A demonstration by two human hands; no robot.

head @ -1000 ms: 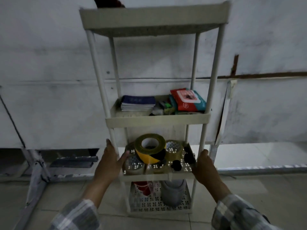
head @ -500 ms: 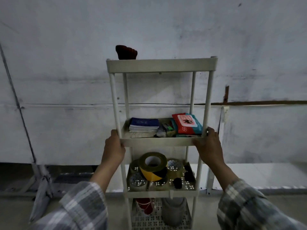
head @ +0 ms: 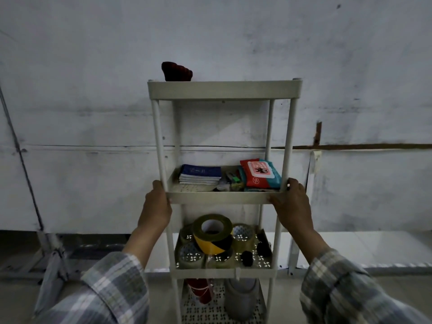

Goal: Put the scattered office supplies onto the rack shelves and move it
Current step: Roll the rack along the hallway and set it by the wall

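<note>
Cream plastic four-tier rack [head: 224, 90], fully loaded: both hands have climbed from the tape shelf, left hand [head: 155, 208] and right hand [head: 292, 206] now clenched around the second shelf's corners, apparently ready to move it.

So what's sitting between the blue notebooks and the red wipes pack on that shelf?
In the head view, a small clutter lies between the blue notebooks and the red wipes pack; one piece looks green, the rest is too dim to name.

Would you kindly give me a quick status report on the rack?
Left hand and right hand grip the rack at its second shelf. Supplies loaded on all shelves. Wall close behind.
</note>
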